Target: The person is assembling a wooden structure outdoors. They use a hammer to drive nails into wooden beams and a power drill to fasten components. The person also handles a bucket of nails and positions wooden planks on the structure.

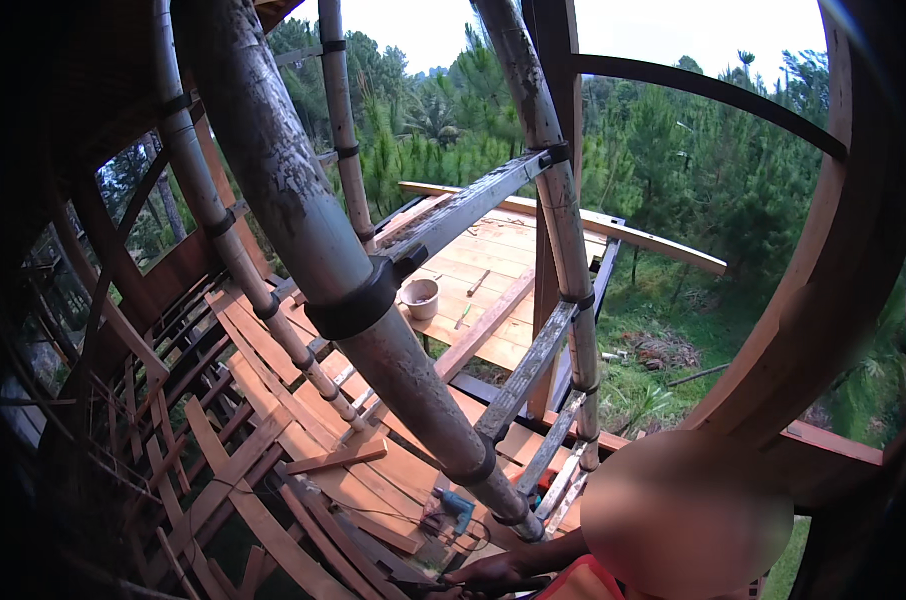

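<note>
Head view: from above, close beside the ladder (295, 215), facing down and outward past it
Ladder: nearest, crossing the view
Plank floor (283, 400): below the ladder
Trees (643, 150): well beyond the ladder

A building site is shown, where a wooden floor (258, 395) is only partly laid and loose boards (205, 430) are spread at eight o'clock, with gaps between them. A tall ladder (403, 385) is set from eleven o'clock down to six, where a blue power tool (455, 512) is also seen. A bucket (425, 308) is placed near the middle, and green trees (653, 170) are seen through the open side at two o'clock.
</note>
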`<action>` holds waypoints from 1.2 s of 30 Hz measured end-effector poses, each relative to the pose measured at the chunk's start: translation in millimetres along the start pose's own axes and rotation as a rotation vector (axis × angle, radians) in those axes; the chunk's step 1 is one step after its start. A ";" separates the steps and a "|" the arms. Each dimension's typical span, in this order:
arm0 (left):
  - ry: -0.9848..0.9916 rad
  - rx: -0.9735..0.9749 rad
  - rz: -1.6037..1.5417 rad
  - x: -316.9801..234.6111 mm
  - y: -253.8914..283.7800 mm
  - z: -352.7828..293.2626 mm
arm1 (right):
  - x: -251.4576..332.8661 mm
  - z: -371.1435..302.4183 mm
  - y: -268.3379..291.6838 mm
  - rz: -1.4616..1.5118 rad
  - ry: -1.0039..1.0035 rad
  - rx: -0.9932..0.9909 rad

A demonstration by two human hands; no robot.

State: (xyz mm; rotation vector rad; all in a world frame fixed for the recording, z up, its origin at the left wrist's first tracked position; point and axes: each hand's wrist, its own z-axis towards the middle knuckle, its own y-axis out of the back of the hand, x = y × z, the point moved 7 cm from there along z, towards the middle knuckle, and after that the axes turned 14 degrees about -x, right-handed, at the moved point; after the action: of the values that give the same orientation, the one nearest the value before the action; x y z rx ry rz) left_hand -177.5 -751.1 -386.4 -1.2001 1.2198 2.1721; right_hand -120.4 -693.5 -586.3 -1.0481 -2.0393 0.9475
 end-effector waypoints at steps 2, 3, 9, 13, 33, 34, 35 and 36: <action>0.038 0.059 -0.004 -22.8 -20.5 -8.2 | 8.0 -52.3 -25.7 -0.103 0.015 0.089; 0.004 0.081 -0.028 -27.7 -36.0 -13.6 | 9.6 -72.8 -31.7 -0.099 0.029 0.145; 0.402 0.210 -0.408 -5.8 -92.8 -31.9 | 35.9 -176.4 -60.8 -0.383 0.145 0.060; -0.030 -0.081 -0.102 -73.7 -87.7 -27.8 | 43.6 -205.2 -40.0 -0.455 0.220 0.072; -0.167 0.096 -1.562 -246.9 -98.3 211.3 | 192.7 -450.3 -118.9 -0.243 1.174 -0.064; -0.143 0.182 -1.568 -256.9 -115.8 225.3 | 197.1 -452.3 -108.8 -0.090 1.200 0.062; -0.140 0.242 -1.577 -270.0 -130.6 238.6 | 192.5 -455.3 -104.7 0.019 1.204 0.033; -0.141 0.323 -1.596 -286.8 -148.9 249.7 | 184.9 -458.4 -92.3 0.106 1.157 0.095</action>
State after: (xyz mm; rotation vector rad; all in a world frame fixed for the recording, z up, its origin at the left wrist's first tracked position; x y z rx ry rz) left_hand -40.9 -438.5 -161.9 -1.1396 0.2003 0.7800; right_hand 120.5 -435.3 -228.4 -1.2395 -0.9718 0.2999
